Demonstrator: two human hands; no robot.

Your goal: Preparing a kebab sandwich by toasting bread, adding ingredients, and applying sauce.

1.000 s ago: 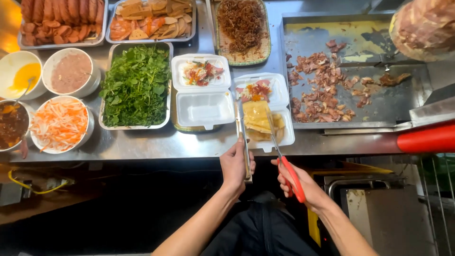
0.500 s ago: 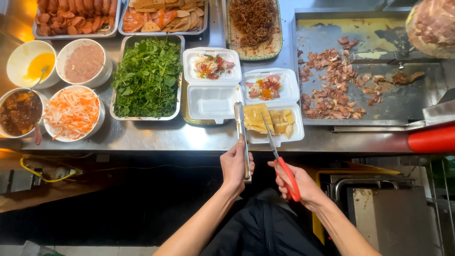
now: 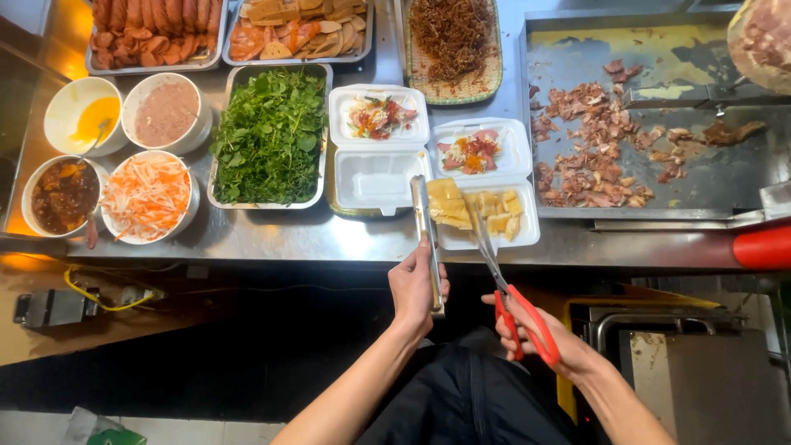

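Tongs (image 3: 428, 239) clamped in our left hand (image 3: 417, 290), red-handled scissors (image 3: 504, 284) gripped in our right hand (image 3: 550, 342), both over the yellow slices (image 3: 470, 210) in the foam box (image 3: 527, 227) at the worktop's (image 3: 272, 239) front edge (overhanging slightly, we reckon); a hard snip could tip it off.

I'm standing at a street-food stall kitchen, the sort that packs meals to go. My steel bench (image 3: 272, 235) is lined with serving trays: sausages (image 3: 152, 29), sliced fried pieces (image 3: 301, 29), a tray of green herbs (image 3: 268, 136), and a basket of shredded dried meat (image 3: 451, 37). Bowls of sauce (image 3: 64, 195), shredded carrot and radish (image 3: 148, 196), paste (image 3: 165, 114) and yellow liquid (image 3: 86, 119) sit to my left. A flat griddle (image 3: 709, 165) with chopped grilled meat (image 3: 593, 140) lies to my right, and open white foam takeaway boxes (image 3: 375, 177) wait in the middle.
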